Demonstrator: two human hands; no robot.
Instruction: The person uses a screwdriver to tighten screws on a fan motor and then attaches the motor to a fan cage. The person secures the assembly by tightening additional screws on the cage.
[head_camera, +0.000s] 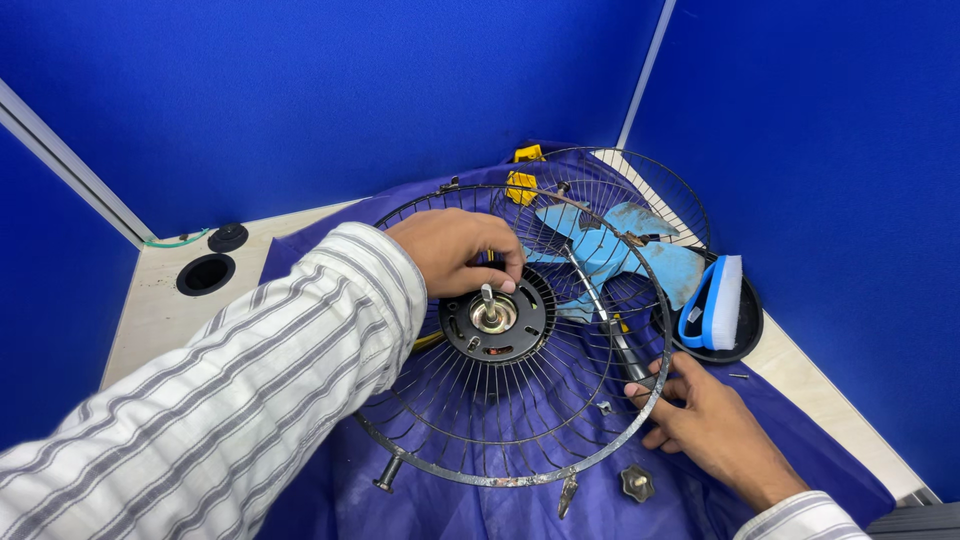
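While the rear grille (500, 400) lies dished-up on the purple cloth (300, 260), seemingly a fan taken well apart: blade (620, 255) off and lying behind under the front grille (640, 190), loose knob (636, 483) near the rim. Motor hub (495, 320) and shaft apparently not yet freed. Left hand (455, 250) curled over the hub's far edge, fingertips pinching just beside the shaft. Right hand (705, 420) half closed on the grille's right rim. Further right, a blue-and-white sponge (715, 302) in a black dish (745, 335).

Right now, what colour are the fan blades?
Light blue; the fan blades show best in the head view.
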